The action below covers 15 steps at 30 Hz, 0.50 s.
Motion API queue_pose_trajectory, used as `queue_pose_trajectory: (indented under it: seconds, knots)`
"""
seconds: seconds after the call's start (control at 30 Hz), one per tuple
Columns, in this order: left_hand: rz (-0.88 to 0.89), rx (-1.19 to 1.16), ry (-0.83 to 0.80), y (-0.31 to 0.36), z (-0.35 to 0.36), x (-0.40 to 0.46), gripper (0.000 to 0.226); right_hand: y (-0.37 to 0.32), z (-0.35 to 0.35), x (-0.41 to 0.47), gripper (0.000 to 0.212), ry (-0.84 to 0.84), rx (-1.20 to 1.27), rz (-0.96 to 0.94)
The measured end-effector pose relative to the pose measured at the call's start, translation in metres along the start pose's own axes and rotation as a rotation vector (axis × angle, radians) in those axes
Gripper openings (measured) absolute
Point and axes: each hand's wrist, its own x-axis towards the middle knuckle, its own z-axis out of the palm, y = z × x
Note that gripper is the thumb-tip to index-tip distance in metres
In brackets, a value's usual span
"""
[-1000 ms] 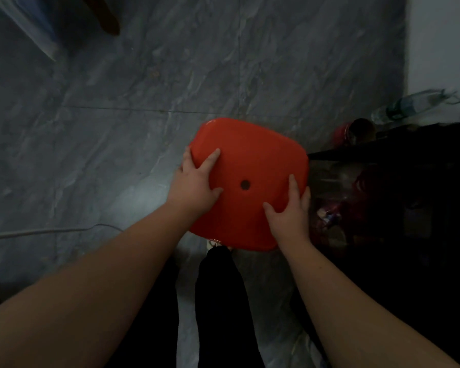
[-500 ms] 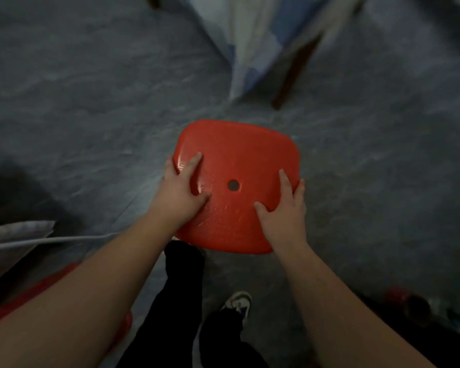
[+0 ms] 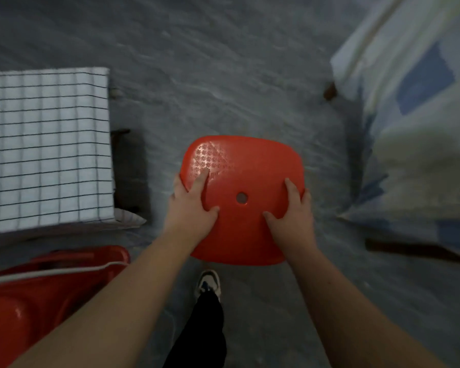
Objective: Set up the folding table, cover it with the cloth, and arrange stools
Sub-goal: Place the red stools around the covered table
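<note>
Covered table (image 3: 45, 144) sits left of my left hand (image 3: 190, 208), well apart. Red stool (image 3: 243, 197) is carried between both hands: left and right hand (image 3: 290, 216) clamp its seat edges, thumbs on top. Left hand nearer the table.

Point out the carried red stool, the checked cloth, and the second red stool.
carried red stool (image 3: 252, 166), head view, seat top.
checked cloth (image 3: 45, 147), head view, flat top over the table.
second red stool (image 3: 37, 296), head view, its red body.
</note>
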Motion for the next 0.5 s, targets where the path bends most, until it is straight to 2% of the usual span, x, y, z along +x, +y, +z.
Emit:
queue_pose_trajectory:
  seconds: [0.13,0.37,0.5]
  knots:
    - [-0.107,-0.030,0.046,-0.020,-0.030,0.037,0.089,-0.052,0.022,0.044,0.091,-0.065,-0.062,-0.115]
    - [-0.184,-0.039,0.059,-0.036,-0.071,0.097,0.088,-0.112,0.048,0.104,0.088,-0.117,-0.113,-0.231]
    - [-0.189,0.010,0.170,-0.037,-0.103,0.143,0.088,-0.149,0.063,0.142,0.087,-0.161,-0.064,-0.307]
